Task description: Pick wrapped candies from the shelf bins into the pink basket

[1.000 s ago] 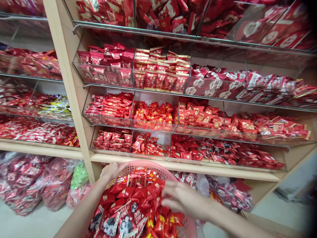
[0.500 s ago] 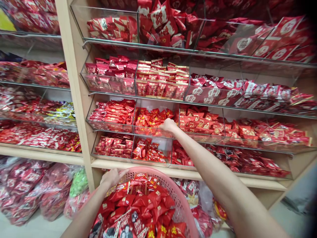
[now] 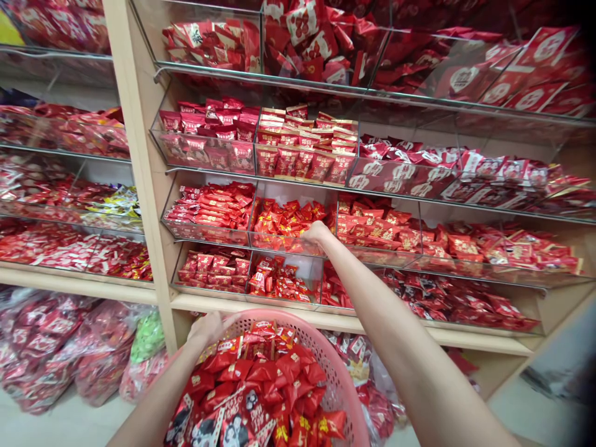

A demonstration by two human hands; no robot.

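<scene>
My left hand (image 3: 206,329) is closed on the upper left rim of a pink perforated plastic basket (image 3: 343,366). Inside the basket lies a heap of red candy packets (image 3: 267,379), some printed with black-and-white figures or gold lettering. My right hand (image 3: 317,232) reaches over the clear front of a shelf compartment and dips into small red-and-gold wrapped candies (image 3: 284,218). Its fingertips are hidden among the wrappers and behind the front panel, so whether they grip any candy does not show.
Wooden shelving (image 3: 161,267) holds tiers of clear compartments with red packets. A glass-edged shelf (image 3: 298,177) juts out above my right hand. Plastic bags of packets (image 3: 46,347) sit on the floor at left, and more bags (image 3: 377,397) lie behind the basket.
The view has shifted slightly, and the basket sits a little higher and further left in it. My right hand stays in the same compartment; my left stays on the rim.
</scene>
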